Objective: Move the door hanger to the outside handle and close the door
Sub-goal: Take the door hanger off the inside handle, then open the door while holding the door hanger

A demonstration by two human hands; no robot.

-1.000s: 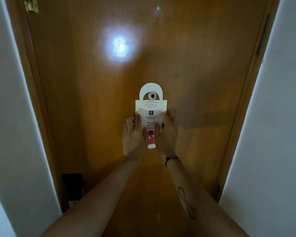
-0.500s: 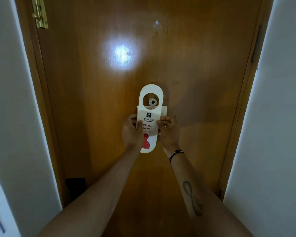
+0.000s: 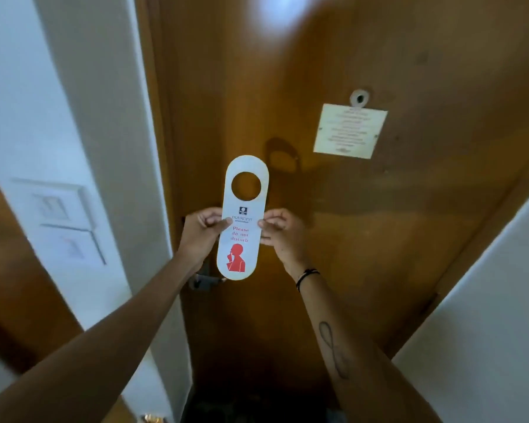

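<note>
A brown wooden door point(image 3: 333, 239) fills the view, with a peephole point(image 3: 360, 99) and a small notice plate point(image 3: 350, 131) upper right. The door hanger point(image 3: 242, 227) is held upright just before the door, left hand point(image 3: 200, 236) pinching its left edge, right hand point(image 3: 283, 236) its right. A grey handle point(image 3: 205, 280) shows below.

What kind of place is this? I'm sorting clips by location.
Probably a hotel room entrance: both hands hold a "Please do not disturb" door hanger before a wooden door bearing a peephole and a printed notice card.
</note>
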